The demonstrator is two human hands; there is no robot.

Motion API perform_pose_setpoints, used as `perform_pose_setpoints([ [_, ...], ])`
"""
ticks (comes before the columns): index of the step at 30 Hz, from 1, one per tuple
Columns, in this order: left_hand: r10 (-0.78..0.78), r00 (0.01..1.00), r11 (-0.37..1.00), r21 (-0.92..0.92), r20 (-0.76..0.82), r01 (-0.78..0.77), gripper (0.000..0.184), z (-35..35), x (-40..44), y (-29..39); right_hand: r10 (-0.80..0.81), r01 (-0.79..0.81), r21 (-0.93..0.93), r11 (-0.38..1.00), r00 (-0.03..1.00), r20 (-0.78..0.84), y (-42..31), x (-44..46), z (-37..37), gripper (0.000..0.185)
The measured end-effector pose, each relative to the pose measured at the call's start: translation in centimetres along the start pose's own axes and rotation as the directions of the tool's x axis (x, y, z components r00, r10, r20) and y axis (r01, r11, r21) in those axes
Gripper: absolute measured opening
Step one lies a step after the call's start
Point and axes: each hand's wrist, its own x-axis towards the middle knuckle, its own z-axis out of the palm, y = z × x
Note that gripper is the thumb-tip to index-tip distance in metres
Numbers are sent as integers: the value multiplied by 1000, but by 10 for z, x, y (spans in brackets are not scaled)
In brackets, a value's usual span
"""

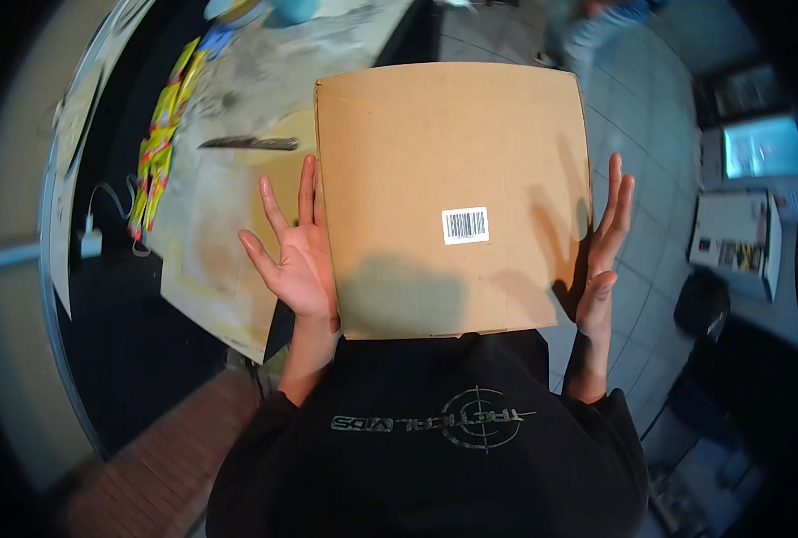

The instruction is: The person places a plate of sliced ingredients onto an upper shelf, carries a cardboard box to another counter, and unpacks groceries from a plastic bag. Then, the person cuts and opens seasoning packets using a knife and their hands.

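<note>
A square cardboard box (399, 152) sits upright before the person's chest, its broad brown face turned to the camera, with a white barcode label (464, 226) to the right of the middle and below it. The left hand (299, 260) lies along the box's left edge, its grip wide open, palm showing and fingers spread apart rather than curled round the cardboard. The right hand (601, 255) stands at the opposite edge, its grip likewise open, fingers pointing up and away from the camera. The box is between the two hands, though from this angle I cannot fully tell how firmly the palms press it or what bears it underneath. Its lower edge meets the black shirt (372, 484) in the view. To the left, a knife (251, 143) lies on the stained tabletop (229, 197), near a strip of yellow packets (160, 152).
</note>
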Motion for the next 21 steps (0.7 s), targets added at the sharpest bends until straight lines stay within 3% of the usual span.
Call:
perform_pose_setpoints([
  [3, -116, 986, 986, -110, 119, 129, 69, 23, -27, -35, -71, 91, 117, 989, 984, -166, -13, -55, -46, 103],
  [4, -160, 973, 976, -121, 166, 181, 69, 31, -37, -49, -84, 102, 73, 992, 972, -217, -20, -73, -65, 103],
  [6, -200, 933, 971, -68, 298, 230, 69, 46, -60, -77, 53, -40, 60, 997, 968, -246, -40, -117, -102, 109],
  [9, -313, 851, 928, -53, 421, 368, 66, 68, -97, -120, 61, -81, -28, 996, 900, -432, -58, -180, -140, 105],
  [11, -379, 785, 892, -34, 490, 452, 66, 87, -129, -155, 93, -108, -6, 994, 880, -466, -71, -224, -172, 106],
  [16, -547, 628, 797, 116, 554, 593, 70, 121, -209, -248, -22, -146, -225, 963, 794, -608, -84, -345, -239, 99],
  [21, -648, 458, 688, 210, 608, 694, 71, 160, -266, -329, 24, -356, -257, 899, 624, -781, -99, -420, -273, 98],
])
